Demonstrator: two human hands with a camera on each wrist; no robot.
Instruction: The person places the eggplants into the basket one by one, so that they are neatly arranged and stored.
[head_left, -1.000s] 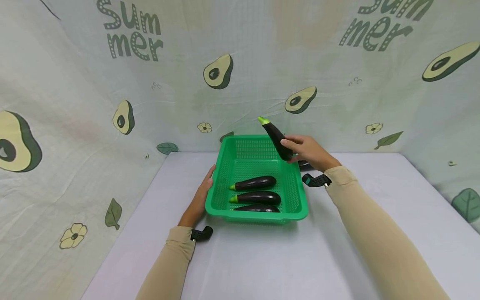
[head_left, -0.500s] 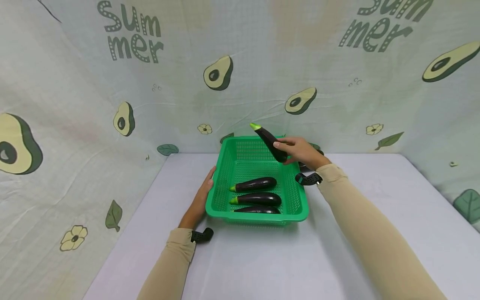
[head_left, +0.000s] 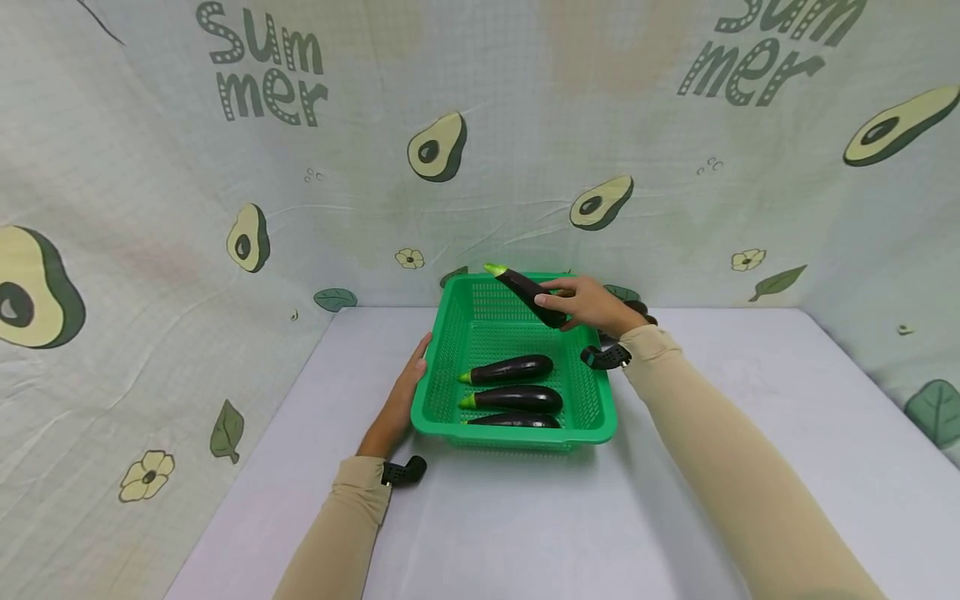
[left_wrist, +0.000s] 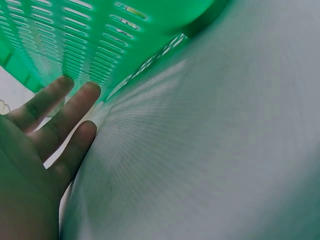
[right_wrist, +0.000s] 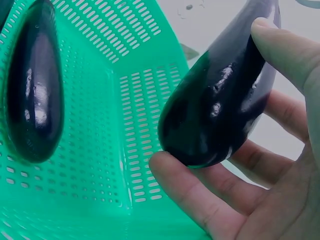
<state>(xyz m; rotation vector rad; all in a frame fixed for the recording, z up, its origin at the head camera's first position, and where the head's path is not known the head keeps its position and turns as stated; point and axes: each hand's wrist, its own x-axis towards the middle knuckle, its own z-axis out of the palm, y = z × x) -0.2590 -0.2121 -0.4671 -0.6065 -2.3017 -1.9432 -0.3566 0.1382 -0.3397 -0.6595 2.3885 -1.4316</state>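
Observation:
My right hand [head_left: 588, 304] grips an eggplant [head_left: 528, 296] by its thick end, above the far right part of a green plastic basket [head_left: 420, 412]. The eggplant tilts, its green stem end pointing up and to the left. In the right wrist view, the thumb and fingers [right_wrist: 182, 187] lie around the dark glossy body. Three eggplants [head_left: 517, 398] lie side by side inside the basket; the nearest is partly hidden by the front rim. My left hand [head_left: 401, 400] rests against the basket's left side. In the left wrist view its fingers [left_wrist: 70, 117] are extended along the slotted wall.
Dark objects [head_left: 637, 308], probably more eggplants, lie to the right of the basket, mostly hidden behind my right hand and wrist. A white cloth covers the table [head_left: 495, 525]. A printed fabric backdrop [head_left: 510, 125] hangs behind it.
My right hand has moved left and slightly down with the eggplant, further over the basket. The eggplant now lies at a flatter tilt. My left hand and the basket have stayed in place.

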